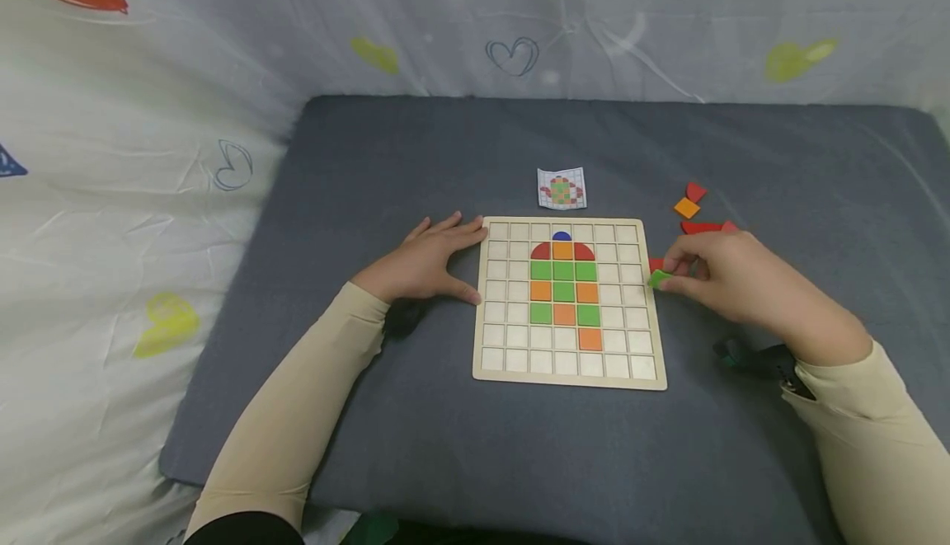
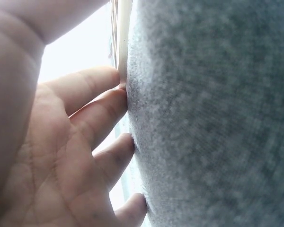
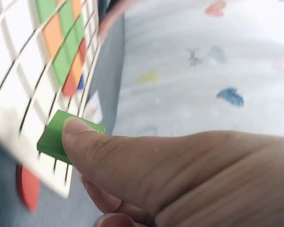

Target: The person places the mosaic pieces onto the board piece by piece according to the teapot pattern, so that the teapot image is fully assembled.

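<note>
A wooden grid board (image 1: 567,381) lies on the grey-covered table, with green, orange, red and blue tiles set in its middle columns. My left hand (image 1: 426,260) rests at its left edge, fingers spread, the thumb and index finger touching the rim. In the left wrist view, the fingertips of this hand (image 2: 61,137) meet the cloth and the board's side. Between thumb and fingers, my right hand (image 1: 731,281) pinches a green square tile (image 3: 54,137) just over the board's right edge. A red piece (image 1: 656,264) lies beside that edge, partly hidden by the hand.
Above the board lies a small printed pattern card (image 1: 562,190). To the right, behind my right hand, are an orange square tile (image 1: 687,208), a red piece (image 1: 695,191) and a longer red piece (image 1: 701,227). A patterned white curtain (image 1: 445,25) hangs behind the table.
</note>
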`<state>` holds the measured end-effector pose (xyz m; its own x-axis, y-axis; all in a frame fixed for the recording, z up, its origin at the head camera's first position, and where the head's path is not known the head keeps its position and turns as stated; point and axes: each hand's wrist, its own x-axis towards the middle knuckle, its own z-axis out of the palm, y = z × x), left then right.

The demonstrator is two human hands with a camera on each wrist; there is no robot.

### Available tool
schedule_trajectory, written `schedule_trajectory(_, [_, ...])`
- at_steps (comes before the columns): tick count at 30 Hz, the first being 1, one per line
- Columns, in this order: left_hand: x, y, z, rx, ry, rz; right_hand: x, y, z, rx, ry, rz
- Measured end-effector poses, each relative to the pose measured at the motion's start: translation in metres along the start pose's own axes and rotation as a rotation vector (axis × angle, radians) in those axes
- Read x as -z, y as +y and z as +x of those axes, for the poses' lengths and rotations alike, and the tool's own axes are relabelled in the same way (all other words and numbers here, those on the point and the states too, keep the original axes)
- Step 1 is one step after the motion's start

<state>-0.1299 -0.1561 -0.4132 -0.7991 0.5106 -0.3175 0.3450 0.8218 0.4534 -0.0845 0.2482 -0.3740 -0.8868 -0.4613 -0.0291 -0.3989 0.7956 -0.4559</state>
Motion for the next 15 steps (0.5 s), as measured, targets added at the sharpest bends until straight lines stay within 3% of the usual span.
schedule_trajectory(8, [0.001,0.0,-0.001,-0.001,-0.003,-0.002,-0.016,-0.034,0.008,0.162,-0.088,0.07])
schedule_trajectory(15, [0.001,0.001,-0.001,-0.003,0.003,-0.005,-0.034,-0.05,0.018,0.226,-0.145,0.105])
